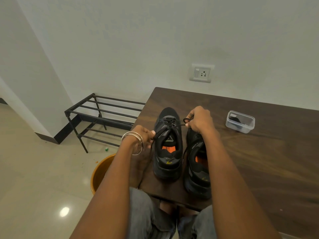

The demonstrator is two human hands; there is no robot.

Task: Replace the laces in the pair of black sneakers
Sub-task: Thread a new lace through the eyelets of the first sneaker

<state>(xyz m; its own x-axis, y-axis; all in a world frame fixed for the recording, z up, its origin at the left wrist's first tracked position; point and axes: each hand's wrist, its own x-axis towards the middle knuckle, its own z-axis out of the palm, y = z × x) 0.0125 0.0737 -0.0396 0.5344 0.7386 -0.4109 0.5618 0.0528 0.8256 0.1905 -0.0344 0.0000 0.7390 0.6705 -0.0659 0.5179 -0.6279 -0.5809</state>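
Your two forearms run up from the bottom of the frame, over knees in grey trousers, to a dark wooden table (250, 152) filling the lower right. Two black sneakers stand side by side near its left edge, heels toward you, orange insoles showing. Your left hand (144, 135), bangles (133, 141) on its wrist, sits just left of the left sneaker (168, 149) with fingers curled, pinching one end of a black lace (178, 125). That lace runs taut across the shoe's upper eyelets to your right hand (200, 120), which is curled tight and grips the other end, a small loop sticking out beside the thumb. The right hand hovers over the front of the right sneaker (196, 169), hiding its toe. A loose length of lace hangs down between the shoes.

Right of center, a clear plastic container (240, 121) holds something dark. On the floor at left stand a black metal rack (103, 118) and an orange bucket (101, 171), partly behind your left arm. A wall socket (201, 73) sits above the table.
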